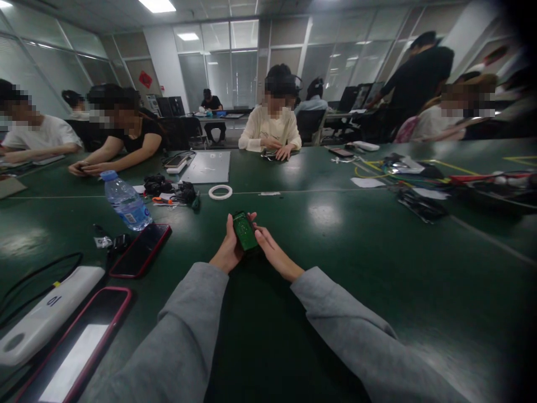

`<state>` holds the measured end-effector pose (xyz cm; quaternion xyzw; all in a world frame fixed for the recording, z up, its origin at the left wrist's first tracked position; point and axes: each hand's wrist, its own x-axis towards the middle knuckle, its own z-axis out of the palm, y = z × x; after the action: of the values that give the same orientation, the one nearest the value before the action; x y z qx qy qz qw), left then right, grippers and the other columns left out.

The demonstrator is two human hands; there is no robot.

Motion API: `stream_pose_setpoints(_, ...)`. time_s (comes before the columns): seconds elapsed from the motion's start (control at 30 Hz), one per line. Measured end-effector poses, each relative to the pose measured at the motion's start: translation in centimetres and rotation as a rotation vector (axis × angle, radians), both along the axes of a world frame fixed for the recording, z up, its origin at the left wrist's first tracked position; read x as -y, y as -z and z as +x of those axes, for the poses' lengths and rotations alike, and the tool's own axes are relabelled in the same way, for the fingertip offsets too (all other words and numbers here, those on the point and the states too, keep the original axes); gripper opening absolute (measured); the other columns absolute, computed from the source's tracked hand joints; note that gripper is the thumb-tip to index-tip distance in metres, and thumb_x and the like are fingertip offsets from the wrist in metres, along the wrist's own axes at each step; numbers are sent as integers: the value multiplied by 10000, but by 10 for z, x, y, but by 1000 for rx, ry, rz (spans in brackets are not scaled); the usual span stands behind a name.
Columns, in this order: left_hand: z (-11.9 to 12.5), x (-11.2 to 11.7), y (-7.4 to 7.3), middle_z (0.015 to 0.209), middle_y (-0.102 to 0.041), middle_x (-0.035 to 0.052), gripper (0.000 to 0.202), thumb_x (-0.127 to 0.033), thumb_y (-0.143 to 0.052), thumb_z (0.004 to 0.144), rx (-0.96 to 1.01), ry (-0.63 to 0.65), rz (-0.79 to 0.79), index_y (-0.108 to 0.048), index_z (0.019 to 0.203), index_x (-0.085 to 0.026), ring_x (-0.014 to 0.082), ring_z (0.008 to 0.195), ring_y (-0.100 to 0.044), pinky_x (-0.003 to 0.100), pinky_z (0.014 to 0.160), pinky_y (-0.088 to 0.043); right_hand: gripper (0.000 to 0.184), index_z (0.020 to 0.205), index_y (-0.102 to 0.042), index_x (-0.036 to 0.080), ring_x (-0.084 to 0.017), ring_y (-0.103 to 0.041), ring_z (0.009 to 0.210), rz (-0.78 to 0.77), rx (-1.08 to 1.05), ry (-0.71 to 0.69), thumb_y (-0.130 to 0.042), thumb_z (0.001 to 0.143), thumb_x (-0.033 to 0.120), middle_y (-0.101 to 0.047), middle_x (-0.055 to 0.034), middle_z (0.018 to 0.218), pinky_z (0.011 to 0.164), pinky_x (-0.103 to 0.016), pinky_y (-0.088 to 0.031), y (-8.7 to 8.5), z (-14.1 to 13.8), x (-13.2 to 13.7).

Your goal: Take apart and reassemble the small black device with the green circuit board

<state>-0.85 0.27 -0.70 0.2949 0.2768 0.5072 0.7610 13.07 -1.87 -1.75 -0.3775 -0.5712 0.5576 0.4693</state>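
Green block (245, 232) grasped in left hand (229, 248), right hand (272, 249) at its edge, grip unclear, forearms (191, 316) angled inward, open worktop (356, 252) rightward, bottle (126, 202) left.

Boxy piece (244, 230) at frame centre was bright green, pale-flecked; tabletop (377, 246) dark green; sleeves (191, 313), lower frame, plain grey; phone (78, 347), lower left, pink-rimmed.

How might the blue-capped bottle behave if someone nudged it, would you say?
The bottle would probably tip fairly easily, being tall and narrow. It looks like clear plastic, so might give slightly when squeezed. Being rounded, it could roll if toppled.
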Motion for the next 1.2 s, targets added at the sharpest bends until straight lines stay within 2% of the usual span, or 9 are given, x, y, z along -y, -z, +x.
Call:
stream_pose_setpoints(0.1,2,3,-2,1159,-650,47,655,-744,-456,754,-14,-33,19,-625,1170,-266,231,1057,-589,364,907,-468,562,1274,-452,267,-187,-483,1188,43,0,-67,-666,803,484,-500,-37,1293,1020,-353,-390,1,-1,1)
stream_pose_setpoints(0.2,3,3,-2,1108,-667,71,698,-765,-445,740,-33,-15,-33,-641,1145,-231,244,1052,-595,368,918,-461,571,1259,-453,235,-205,-496,1183,56,25,-29,-696,782,433,-515,-65,1272,1045,-386,-378,3,-1,0)
stream_pose_setpoints(0.27,5,1,0,1081,-674,90,741,-785,-431,726,-36,-1,-57,-645,1133,-204,256,1057,-597,376,931,-455,576,1266,-433,229,-206,-510,1159,67,54,26,-684,787,426,-523,-71,1241,1024,-388,-398,4,-1,0)
stream_pose_setpoints(0.37,10,-1,3,1084,-676,96,714,-761,-443,744,-3,-56,-37,-636,1130,-192,252,1077,-594,374,966,-439,582,1272,-393,216,-200,-528,1113,137,125,130,-663,790,398,-524,-74,1205,998,-382,-419,3,-2,1)
stream_pose_setpoints(0.53,17,-2,6,1086,-676,67,476,-592,-527,822,67,-139,-2,-633,1074,-202,208,1090,-596,341,1009,-414,502,1234,-445,176,-227,-514,1083,439,418,427,-623,767,225,-515,-96,1159,986,-419,-422,4,-3,1)
stream_pose_setpoints(0.6,15,-1,5,1057,-683,73,452,-579,-531,826,78,-136,-35,-643,1022,-188,211,1082,-602,340,1001,-426,508,1247,-462,175,-242,-495,1093,519,544,471,-608,761,178,-497,-109,1150,985,-436,-424,4,-3,2)
stream_pose_setpoints(0.73,7,-1,1,1020,-692,113,575,-642,-443,837,95,-97,-119,-660,1021,-142,244,1067,-611,365,980,-448,610,1330,-405,176,-270,-450,1146,628,687,392,-650,776,246,-442,-133,1193,1013,-467,-413,0,-7,8)
stream_pose_setpoints(0.93,2,-5,3,1006,-698,139,711,-709,-352,826,115,-84,-177,-670,1063,-120,271,1048,-621,398,958,-464,477,1378,-317,202,-239,-445,1201,662,673,208,-455,936,318,-405,-126,1273,1025,-442,-435,-4,-11,17)
stream_pose_setpoints(1.2,6,0,3,1085,-674,153,790,-765,-345,780,119,-95,-136,-655,1096,-110,279,1095,-598,395,1003,-434,496,1415,-277,197,-241,-444,1196,729,690,244,-422,952,296,-408,-134,1274,1009,-443,-455,-6,-11,20)
